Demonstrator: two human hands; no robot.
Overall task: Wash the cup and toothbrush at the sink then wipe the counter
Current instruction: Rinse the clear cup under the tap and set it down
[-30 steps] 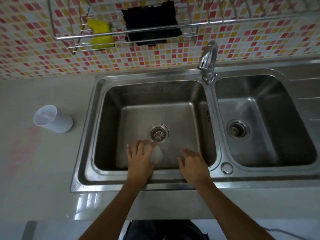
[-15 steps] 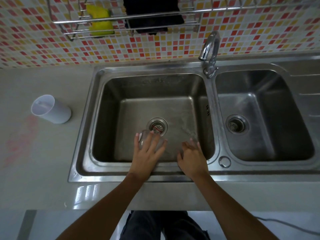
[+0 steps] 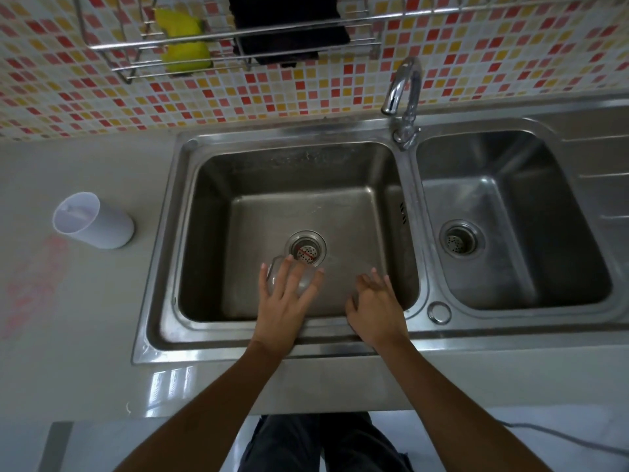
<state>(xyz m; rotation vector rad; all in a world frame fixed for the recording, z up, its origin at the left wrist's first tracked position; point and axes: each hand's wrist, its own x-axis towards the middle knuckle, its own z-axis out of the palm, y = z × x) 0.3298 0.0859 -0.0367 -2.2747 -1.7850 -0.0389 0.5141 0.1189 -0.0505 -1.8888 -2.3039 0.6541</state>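
Left hand [image 3: 284,301] wrapped over clear cup [image 3: 289,277] near sink's [image 3: 163,267] front edge, rim pointing back-left. Right hand [image 3: 374,308] empty, fingers spread, just beside

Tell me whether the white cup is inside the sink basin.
No, the white cup stands on the counter to the left of the sink, outside the basin.
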